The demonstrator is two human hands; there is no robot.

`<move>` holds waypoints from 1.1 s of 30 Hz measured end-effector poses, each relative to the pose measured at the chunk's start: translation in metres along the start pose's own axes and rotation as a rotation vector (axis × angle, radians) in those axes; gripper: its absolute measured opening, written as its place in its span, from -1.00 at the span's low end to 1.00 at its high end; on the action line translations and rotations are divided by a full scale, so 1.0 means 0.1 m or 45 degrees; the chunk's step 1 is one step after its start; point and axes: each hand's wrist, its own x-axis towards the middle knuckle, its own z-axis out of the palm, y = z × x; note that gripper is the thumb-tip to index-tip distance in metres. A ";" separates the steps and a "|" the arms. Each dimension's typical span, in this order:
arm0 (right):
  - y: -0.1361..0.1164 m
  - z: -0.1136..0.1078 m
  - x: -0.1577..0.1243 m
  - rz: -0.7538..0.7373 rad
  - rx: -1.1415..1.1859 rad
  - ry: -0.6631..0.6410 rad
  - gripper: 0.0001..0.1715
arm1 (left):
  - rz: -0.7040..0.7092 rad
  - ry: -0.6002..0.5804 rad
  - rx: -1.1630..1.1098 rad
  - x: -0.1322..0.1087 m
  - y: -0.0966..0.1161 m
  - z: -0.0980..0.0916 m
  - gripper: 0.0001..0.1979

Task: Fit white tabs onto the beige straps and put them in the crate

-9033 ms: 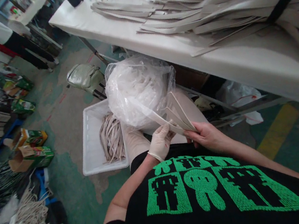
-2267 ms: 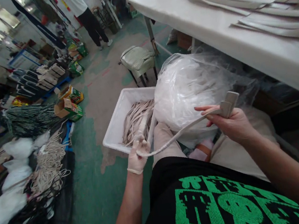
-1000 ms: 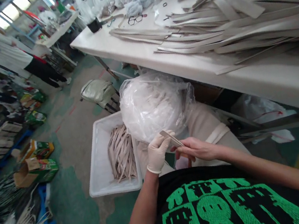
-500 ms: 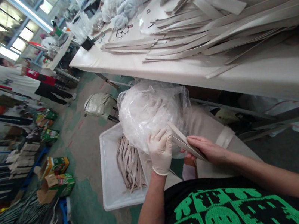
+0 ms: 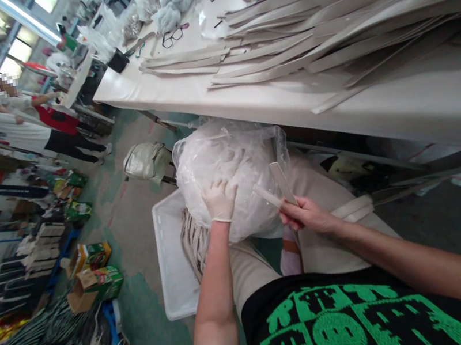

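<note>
My left hand (image 5: 221, 200), in a thin white glove, lies with its fingers spread on a clear plastic bag (image 5: 194, 166). Whitish contents fill this bag, which sits at my lap; their kind I cannot make out. My right hand (image 5: 304, 213) is bare and closed round a beige strap (image 5: 282, 182). Two flat ends stick up from its grip, spread in a V; whether they belong to one folded strap or two is hidden by my fingers. More beige strap (image 5: 354, 208) lies across my leg beyond the right wrist.
Long beige straps (image 5: 322, 35) cover much of the table (image 5: 263, 100) in front, with eyeglasses (image 5: 173, 37) nearby. At the left, a white bin (image 5: 168, 264) holds narrow strips. A stool (image 5: 147, 159) stands behind the bag. Two people (image 5: 9, 129) stand far left.
My left hand has moved left, away from the strap, and its fingers now spread on the bag. The strap ends in my right hand have fanned apart as that hand turned.
</note>
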 end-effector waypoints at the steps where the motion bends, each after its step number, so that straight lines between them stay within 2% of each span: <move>1: 0.01 -0.01 0.03 0.018 0.051 0.012 -0.36 | -0.051 -0.005 0.178 0.10 -0.11 0.03 -0.70; 3: 0.02 -0.04 0.08 0.044 0.145 0.046 -0.35 | -0.097 -0.094 0.370 0.24 -0.29 0.09 -0.76; 5: 0.01 -0.05 0.12 0.074 0.208 0.083 -0.35 | -0.092 -0.206 0.382 0.29 -0.39 0.13 -0.83; 6: 0.00 -0.06 0.13 0.089 0.229 0.101 -0.35 | -0.092 -0.221 0.353 0.29 -0.41 0.14 -0.82; 8: -0.02 -0.08 0.15 0.115 0.252 0.115 -0.35 | -0.086 -0.151 0.281 0.21 -0.41 0.13 -0.80; 12: -0.03 -0.11 0.16 0.141 0.292 0.074 -0.38 | 0.019 0.120 0.122 -0.11 -0.30 -0.08 -0.86; 16: -0.02 -0.13 0.17 0.137 0.305 0.020 -0.44 | 0.044 0.320 -0.312 -0.56 -0.16 -0.33 -0.84; 20: -0.05 -0.07 0.15 0.149 0.273 -0.019 -0.42 | -0.187 0.372 -0.705 -1.00 0.01 -0.42 -0.75; 23: -0.12 0.05 0.05 0.060 0.158 0.012 -0.41 | -0.369 0.352 -0.889 -1.23 0.12 -0.43 -0.70; 25: -0.22 0.13 -0.07 -0.037 0.085 0.040 -0.42 | -0.416 0.380 -0.957 -1.32 0.15 -0.47 -0.69; 27: -0.37 0.18 -0.18 -0.145 0.014 0.075 -0.44 | -0.337 0.393 -0.952 -1.35 0.15 -0.54 -0.70; 28: -0.46 0.19 -0.22 -0.203 -0.032 0.088 -0.46 | -0.240 0.368 -0.926 -1.34 0.13 -0.58 -0.71; 30: -0.65 0.21 -0.26 -0.289 -0.162 0.063 -0.54 | 0.039 0.245 -0.833 -1.29 0.10 -0.69 -0.75; 33: -0.86 0.24 -0.18 -0.282 -0.346 -0.145 -0.59 | 0.438 -0.012 -0.642 -1.13 0.06 -0.84 -0.78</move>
